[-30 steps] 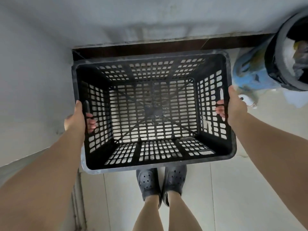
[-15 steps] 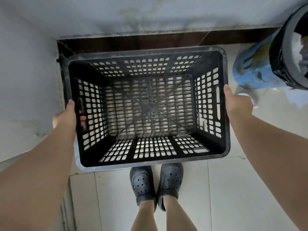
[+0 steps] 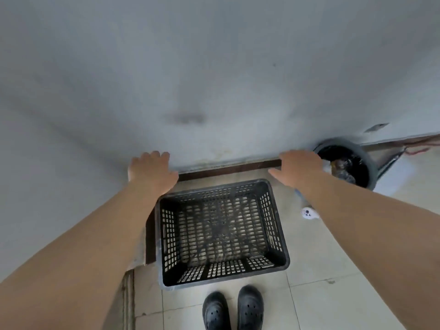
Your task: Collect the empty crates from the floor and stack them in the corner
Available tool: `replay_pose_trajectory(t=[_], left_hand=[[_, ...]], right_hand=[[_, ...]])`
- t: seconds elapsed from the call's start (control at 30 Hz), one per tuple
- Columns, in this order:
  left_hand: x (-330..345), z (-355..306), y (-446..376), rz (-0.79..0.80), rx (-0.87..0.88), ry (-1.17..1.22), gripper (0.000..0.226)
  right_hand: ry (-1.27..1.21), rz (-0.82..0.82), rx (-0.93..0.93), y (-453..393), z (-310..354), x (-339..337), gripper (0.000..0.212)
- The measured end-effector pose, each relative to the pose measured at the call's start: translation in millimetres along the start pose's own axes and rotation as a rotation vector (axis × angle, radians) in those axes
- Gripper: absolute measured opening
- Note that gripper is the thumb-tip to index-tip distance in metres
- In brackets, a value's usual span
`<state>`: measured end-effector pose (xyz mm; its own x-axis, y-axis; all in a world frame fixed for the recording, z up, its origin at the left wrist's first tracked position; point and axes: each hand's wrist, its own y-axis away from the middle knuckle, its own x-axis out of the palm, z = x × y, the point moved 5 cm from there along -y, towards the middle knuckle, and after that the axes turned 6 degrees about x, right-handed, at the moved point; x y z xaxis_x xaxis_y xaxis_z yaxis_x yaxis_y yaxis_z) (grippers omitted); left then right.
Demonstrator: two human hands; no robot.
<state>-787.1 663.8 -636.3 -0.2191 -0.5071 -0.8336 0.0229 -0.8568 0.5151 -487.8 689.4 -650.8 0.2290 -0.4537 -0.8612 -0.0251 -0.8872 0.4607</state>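
One black slatted crate (image 3: 221, 232) is in sight, standing upright on the tiled floor (image 3: 321, 270) with its open mouth facing up and nothing inside. It sits in the corner, its left wall close along the dark skirting (image 3: 150, 236) of the side wall and its far end near the skirting under the grey back wall (image 3: 214, 79). Its long axis seems to run away from the person, towards the back wall, though the wide lens makes this hard to judge. Two hands are raised above it, both released and holding nothing: the left hand (image 3: 152, 171) and the right hand (image 3: 301, 167) have fingers spread and relaxed. Two dark clogs (image 3: 234, 308) stand just before the crate. One round black bin (image 3: 345, 166) sits to the right, and one small white object (image 3: 308, 213) lies on the floor near it.
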Motion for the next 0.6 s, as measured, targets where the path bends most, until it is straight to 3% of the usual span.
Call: replay_pose_trajectory(t=[0.13, 0.33, 0.6], left_hand=[[-145.1, -1.2, 52.5, -0.147, 0.039, -0.046, 0.055], [-317.8, -14.8, 145.6, -0.409, 0.067, -0.089, 0.053], [-482.1, -64.7, 237.2, -0.748, 0.269, -0.160, 0.051]], right_hand=[[0.029, -0.097, -0.026, 48.8, -30.1, -136.3, 0.054], [-0.155, -0.309, 0.042, 137.9, -81.2, -307.3, 0.058], [-0.111, -0.571, 0.219, 252.3, -152.8, -447.2, 0.055]])
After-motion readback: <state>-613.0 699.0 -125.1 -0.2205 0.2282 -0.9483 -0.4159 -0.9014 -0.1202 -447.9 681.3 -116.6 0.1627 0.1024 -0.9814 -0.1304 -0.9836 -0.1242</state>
